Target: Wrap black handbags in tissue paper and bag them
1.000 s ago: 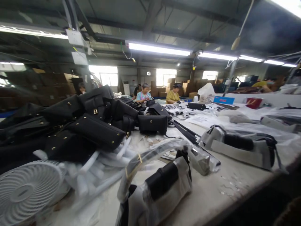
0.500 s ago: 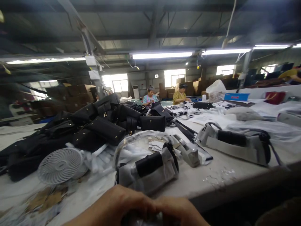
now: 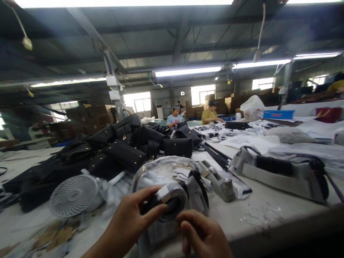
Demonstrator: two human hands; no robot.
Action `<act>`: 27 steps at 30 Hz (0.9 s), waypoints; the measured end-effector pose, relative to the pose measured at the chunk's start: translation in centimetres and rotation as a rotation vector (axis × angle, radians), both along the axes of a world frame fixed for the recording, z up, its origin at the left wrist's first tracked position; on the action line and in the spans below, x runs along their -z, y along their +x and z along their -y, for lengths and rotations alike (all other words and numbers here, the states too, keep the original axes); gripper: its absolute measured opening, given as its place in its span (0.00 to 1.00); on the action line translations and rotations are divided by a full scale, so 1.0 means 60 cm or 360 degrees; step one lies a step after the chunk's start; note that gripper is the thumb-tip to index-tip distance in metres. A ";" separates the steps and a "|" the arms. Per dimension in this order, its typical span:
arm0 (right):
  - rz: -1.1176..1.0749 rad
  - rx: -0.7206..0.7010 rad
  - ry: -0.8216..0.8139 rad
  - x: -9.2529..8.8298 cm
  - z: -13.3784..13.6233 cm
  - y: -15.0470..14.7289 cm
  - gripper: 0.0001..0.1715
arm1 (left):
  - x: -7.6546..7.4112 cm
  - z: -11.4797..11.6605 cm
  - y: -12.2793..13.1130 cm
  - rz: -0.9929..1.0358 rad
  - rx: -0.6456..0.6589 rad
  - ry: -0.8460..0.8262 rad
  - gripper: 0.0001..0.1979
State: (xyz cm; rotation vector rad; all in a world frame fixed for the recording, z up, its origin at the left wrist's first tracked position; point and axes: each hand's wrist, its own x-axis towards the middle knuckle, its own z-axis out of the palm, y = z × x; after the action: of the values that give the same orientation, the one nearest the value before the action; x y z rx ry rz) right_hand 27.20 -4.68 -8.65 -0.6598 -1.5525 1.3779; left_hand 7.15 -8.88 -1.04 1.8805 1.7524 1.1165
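Observation:
My left hand (image 3: pixel 131 215) grips a coiled black strap (image 3: pixel 176 200) wrapped in clear film, with a white band across its top. Its thumb presses on the near face of the coil and the fingers go round behind. Just right of the coil's lower edge is my right hand (image 3: pixel 205 233), fingers curled in and thumb close to them; whatever they may pinch is too small to make out. Behind the coil a bag (image 3: pixel 197 191) in pale wrapping with black ends lies on the table (image 3: pixel 228 222), partly covered by my hands and the coil.
Black bags (image 3: pixel 125 154) are heaped at the left, behind a white fan (image 3: pixel 73 195). A grey tape dispenser (image 3: pixel 220 182) stands beyond the wrapped bag. Another wrapped bag (image 3: pixel 276 172) lies right, near the table edge. Two people (image 3: pixel 176 116) sit across the table; another figure is behind.
Both hands have come up into view from the bottom edge and moved apart. The coiled strap, mostly hidden before, now shows in my left hand. The view has tilted slightly upward.

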 end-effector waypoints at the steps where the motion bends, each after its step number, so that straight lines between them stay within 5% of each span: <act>1: -0.0073 -0.0086 -0.0039 -0.003 0.003 -0.010 0.31 | 0.006 -0.001 0.000 -0.0053 -0.0036 0.0070 0.22; 6: -0.0335 -0.0259 -0.0212 -0.024 -0.008 -0.049 0.33 | 0.029 0.007 -0.002 -0.0395 -0.0002 0.0324 0.22; 9: -0.0427 -0.0406 -0.0463 -0.032 -0.021 -0.060 0.30 | 0.023 0.018 -0.006 -0.0485 0.0169 0.0346 0.25; 13: -0.0598 -0.0499 -0.0793 -0.045 -0.028 -0.069 0.24 | -0.023 0.022 -0.032 -0.0494 0.0292 0.0256 0.21; 15: -0.0656 -0.0498 -0.0897 -0.053 -0.030 -0.076 0.22 | -0.053 0.010 -0.059 -0.0404 0.0156 0.0344 0.13; 17: -0.0675 -0.0494 -0.0902 -0.061 -0.034 -0.087 0.23 | -0.079 -0.013 -0.089 -0.0212 -0.0112 0.0443 0.17; 21: -0.0611 -0.0439 -0.0801 -0.075 -0.053 -0.115 0.26 | -0.102 -0.069 -0.124 0.0114 -0.0018 -0.0010 0.33; 27: -0.0621 -0.0303 -0.0720 -0.094 -0.083 -0.135 0.25 | -0.099 -0.104 -0.107 0.0283 0.0260 -0.0301 0.31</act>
State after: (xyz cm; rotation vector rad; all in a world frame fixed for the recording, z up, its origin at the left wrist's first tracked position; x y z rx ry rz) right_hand 19.13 0.31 -3.02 -0.4740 -1.0195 1.9008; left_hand 0.70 -2.65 4.88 1.7202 1.5204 0.9873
